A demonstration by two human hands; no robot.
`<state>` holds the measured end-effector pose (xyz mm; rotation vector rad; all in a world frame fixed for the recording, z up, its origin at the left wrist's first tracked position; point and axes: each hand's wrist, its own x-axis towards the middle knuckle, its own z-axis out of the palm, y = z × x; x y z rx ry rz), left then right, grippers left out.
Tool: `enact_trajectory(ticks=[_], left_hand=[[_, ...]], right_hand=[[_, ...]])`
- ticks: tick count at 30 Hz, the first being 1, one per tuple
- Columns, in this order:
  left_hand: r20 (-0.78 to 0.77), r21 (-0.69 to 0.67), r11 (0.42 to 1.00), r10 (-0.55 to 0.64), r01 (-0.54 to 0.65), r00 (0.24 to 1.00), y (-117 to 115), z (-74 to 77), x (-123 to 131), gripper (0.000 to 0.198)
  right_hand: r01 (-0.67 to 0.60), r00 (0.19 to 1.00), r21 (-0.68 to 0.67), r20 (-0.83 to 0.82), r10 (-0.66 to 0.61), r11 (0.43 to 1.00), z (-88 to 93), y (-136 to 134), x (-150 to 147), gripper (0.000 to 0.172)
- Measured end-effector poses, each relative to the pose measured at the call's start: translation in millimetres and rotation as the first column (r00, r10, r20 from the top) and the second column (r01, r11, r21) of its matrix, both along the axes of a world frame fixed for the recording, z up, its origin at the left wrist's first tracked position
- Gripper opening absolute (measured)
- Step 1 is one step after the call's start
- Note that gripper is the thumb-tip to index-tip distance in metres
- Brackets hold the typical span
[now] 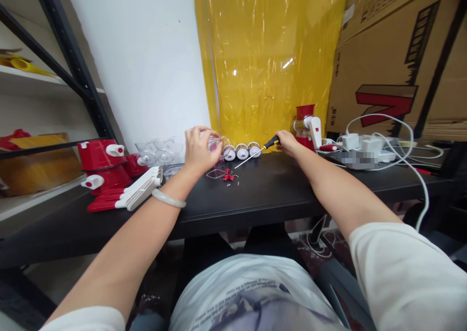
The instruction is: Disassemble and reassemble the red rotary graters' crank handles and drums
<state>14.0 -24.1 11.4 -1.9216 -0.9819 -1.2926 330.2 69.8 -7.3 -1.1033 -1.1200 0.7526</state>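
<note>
Three small round silver drums (241, 151) mid-frame, one black-handled metal screwdriver (255, 154), two white plastic chargers (350, 141) right, one small red plastic piece (228, 176).

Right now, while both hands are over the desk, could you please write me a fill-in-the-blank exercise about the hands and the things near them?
1. The right hand holds a ____ by its black and yellow handle.
2. The left hand grips a clear plastic part, and its wrist wears a pale ____.
3. A small red part lies on the ____ table between the hands.
4. Behind the table hangs shiny ____ film.

Missing words: screwdriver; bracelet; black; yellow.
</note>
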Motion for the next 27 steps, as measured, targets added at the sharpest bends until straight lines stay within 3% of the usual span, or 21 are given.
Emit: enact_trajectory(ticks=[3,6,14,27], left_hand=[[-0.284,-0.097,0.989,-0.131,0.108,0.950,-6.3,-8.8,16.2,0.012],[-0.437,-0.233,0.972,-0.120,0.017,0.892,-9.5,-15.9,24.1,0.016],[-0.532,-0.343,0.909,0.020,-0.237,0.847,-6.1,-13.9,18.8,0.026],[-0.568,-0.342,0.912,-0.007,-0.228,0.823,-3.9,-16.4,19.0,0.020]], right_hand=[[0.002,1.000,-0.001,-0.029,-0.002,1.000,0.5,0.6,2.3,0.011],[0.000,0.997,0.008,-0.075,0.000,1.000,0.2,2.6,4.9,0.009],[-0.022,0.987,0.024,-0.161,0.026,0.999,3.0,2.1,4.2,0.013],[-0.019,0.985,0.019,-0.174,0.022,1.000,4.1,0.2,2.0,0.009]])
